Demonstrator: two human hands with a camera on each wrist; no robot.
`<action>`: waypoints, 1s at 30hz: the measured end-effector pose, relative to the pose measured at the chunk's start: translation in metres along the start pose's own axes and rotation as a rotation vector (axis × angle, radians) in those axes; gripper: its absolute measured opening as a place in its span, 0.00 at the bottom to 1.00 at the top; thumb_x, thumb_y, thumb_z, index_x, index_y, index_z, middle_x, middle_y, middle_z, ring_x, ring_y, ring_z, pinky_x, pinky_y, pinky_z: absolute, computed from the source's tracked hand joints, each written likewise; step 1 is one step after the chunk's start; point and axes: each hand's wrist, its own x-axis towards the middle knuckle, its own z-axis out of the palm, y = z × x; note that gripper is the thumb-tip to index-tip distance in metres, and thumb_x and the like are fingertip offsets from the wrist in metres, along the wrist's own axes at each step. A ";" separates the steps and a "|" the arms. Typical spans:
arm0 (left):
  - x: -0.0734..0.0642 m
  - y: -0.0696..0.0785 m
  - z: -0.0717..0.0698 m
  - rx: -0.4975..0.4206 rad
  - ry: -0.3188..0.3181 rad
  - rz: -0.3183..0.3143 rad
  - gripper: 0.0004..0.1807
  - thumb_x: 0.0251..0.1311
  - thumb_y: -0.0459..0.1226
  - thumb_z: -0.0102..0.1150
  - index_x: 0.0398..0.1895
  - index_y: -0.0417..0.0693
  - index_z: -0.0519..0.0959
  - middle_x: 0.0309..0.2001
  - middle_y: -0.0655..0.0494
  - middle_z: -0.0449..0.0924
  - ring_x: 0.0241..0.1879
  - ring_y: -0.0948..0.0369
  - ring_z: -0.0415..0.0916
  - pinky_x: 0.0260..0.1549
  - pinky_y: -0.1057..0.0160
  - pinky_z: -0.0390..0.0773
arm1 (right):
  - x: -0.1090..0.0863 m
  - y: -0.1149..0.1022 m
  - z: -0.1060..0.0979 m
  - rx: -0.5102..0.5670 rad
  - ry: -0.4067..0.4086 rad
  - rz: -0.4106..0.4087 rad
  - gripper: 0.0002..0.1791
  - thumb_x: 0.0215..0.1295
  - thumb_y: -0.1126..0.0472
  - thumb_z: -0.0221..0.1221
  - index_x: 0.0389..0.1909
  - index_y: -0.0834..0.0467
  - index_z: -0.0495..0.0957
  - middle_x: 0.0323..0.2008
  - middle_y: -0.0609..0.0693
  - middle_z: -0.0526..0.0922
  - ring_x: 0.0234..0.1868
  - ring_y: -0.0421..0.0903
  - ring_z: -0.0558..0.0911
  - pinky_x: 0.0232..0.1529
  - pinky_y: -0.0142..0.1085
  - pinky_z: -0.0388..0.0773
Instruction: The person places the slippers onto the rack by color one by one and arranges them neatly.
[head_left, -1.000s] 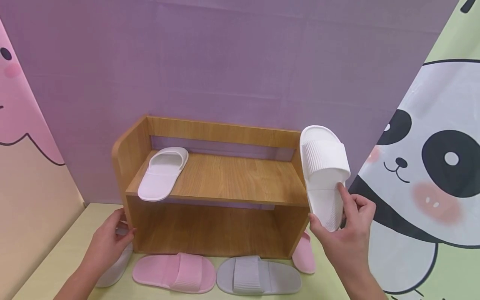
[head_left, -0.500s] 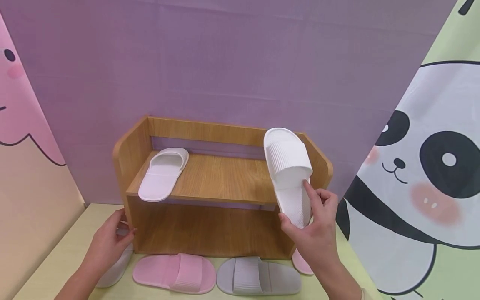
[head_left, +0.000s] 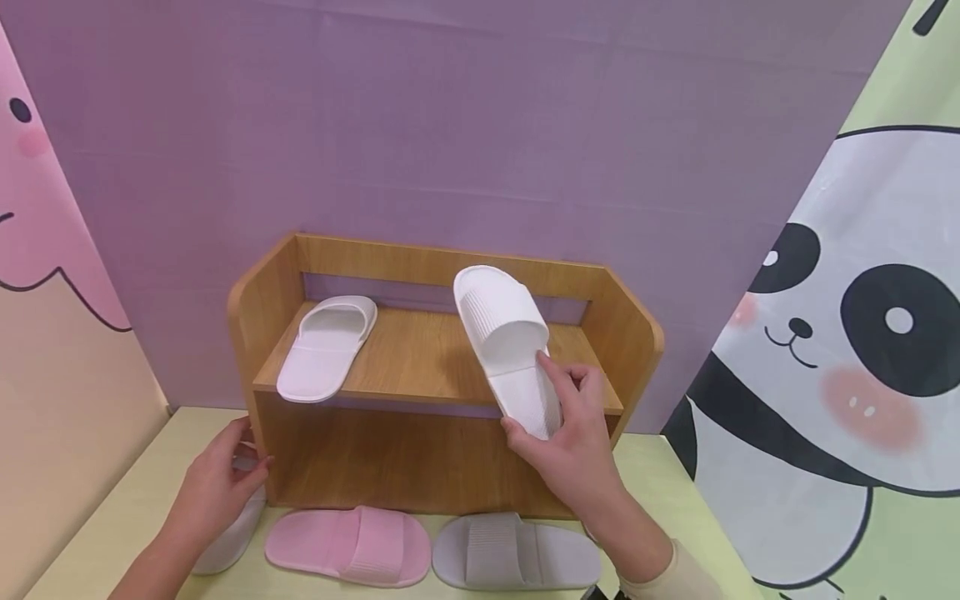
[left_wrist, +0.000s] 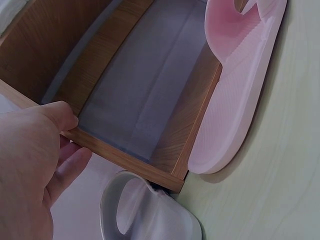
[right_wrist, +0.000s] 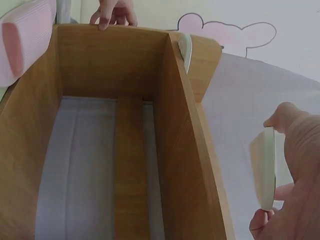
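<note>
White slipper [head_left: 508, 346] is hanging toe-up in the right hand [head_left: 577, 433], tilted, its heel half lying inside the grip. That grip is narrow: thumb and fingers are pinching the sole by its edges.

Since a second ago the grip has been travelling leftward from the right end of the rack [head_left: 246, 350]. The slipper is now overlapping the shelf [head_left: 420, 346] in the head view, and the forearm is covering the pink slipper that was showing beside that end. The move is bringing the slipper closer to the shelf slipper [head_left: 322, 354], though it is seemingly not yet being set down.

Left of the right grip, the shelf slipper is resting with its heel poking past the front edge. Lower and farther left, the left hand [head_left: 221, 475] is gripping the rack's side, with a pale slipper [head_left: 236, 533] lying behind it. Below the right grip, a grey slipper [head_left: 516, 552] and a pink one [head_left: 348, 546] are lying before the rack.

The right wrist view is showing what the head view is not: the held slipper edge-on, standing apart from the shelf. The left wrist view is revealing the left thumb and fingers closing on opposite faces of the panel.
</note>
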 end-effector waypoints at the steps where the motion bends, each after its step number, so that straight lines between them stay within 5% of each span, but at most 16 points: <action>1: 0.000 0.000 0.000 -0.001 -0.002 -0.003 0.34 0.59 0.22 0.77 0.68 0.38 0.74 0.50 0.46 0.85 0.42 0.57 0.87 0.34 0.64 0.89 | 0.002 -0.002 0.003 0.013 -0.011 0.001 0.49 0.57 0.60 0.81 0.80 0.55 0.73 0.64 0.57 0.66 0.67 0.53 0.67 0.58 0.55 0.77; 7: 0.000 0.001 -0.001 0.013 -0.048 -0.047 0.35 0.62 0.24 0.76 0.71 0.36 0.71 0.53 0.41 0.83 0.46 0.46 0.87 0.35 0.63 0.90 | 0.014 -0.013 0.020 0.019 -0.082 0.025 0.49 0.56 0.58 0.82 0.80 0.55 0.73 0.63 0.56 0.65 0.67 0.55 0.68 0.59 0.55 0.81; 11: 0.000 0.002 -0.001 0.002 -0.055 -0.061 0.36 0.63 0.24 0.76 0.72 0.35 0.70 0.53 0.41 0.83 0.47 0.45 0.87 0.36 0.63 0.89 | 0.023 -0.023 0.032 -0.013 -0.130 0.062 0.48 0.56 0.55 0.82 0.79 0.56 0.74 0.63 0.55 0.66 0.66 0.55 0.70 0.57 0.54 0.84; 20: 0.000 0.005 -0.003 0.015 -0.070 -0.082 0.36 0.63 0.25 0.75 0.73 0.35 0.69 0.54 0.40 0.83 0.48 0.45 0.87 0.37 0.57 0.91 | 0.043 -0.036 0.055 -0.085 -0.163 0.008 0.45 0.55 0.50 0.79 0.73 0.64 0.79 0.56 0.59 0.69 0.59 0.56 0.72 0.52 0.47 0.79; 30: -0.003 0.012 -0.006 0.022 -0.047 -0.061 0.35 0.63 0.24 0.74 0.72 0.35 0.71 0.52 0.42 0.83 0.46 0.46 0.88 0.36 0.64 0.89 | 0.053 -0.043 0.071 -0.098 -0.164 0.067 0.46 0.54 0.47 0.77 0.72 0.64 0.79 0.54 0.59 0.69 0.57 0.56 0.71 0.52 0.47 0.78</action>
